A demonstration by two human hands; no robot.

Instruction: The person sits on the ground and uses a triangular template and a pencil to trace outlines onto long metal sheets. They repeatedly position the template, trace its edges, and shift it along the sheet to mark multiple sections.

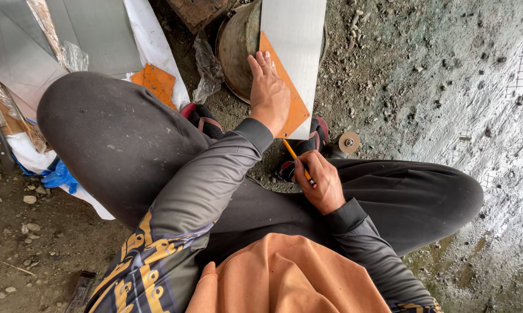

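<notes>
Left hand [268, 93] lay flat, fingers together, pressing an orange triangular template [289, 98] onto a pale metal strip [293, 35], a rusty round pan [235, 49] just under and beyond it, right hand [319, 182] nearer the body pinched a yellow pencil [296, 159], a small grinding disc [349, 142] beside it.

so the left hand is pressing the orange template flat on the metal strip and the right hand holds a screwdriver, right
Not quite. The head view shows the right hand holding an orange pencil, not a screwdriver. The rest stands: the left hand presses the orange template flat on the metal strip.
</notes>
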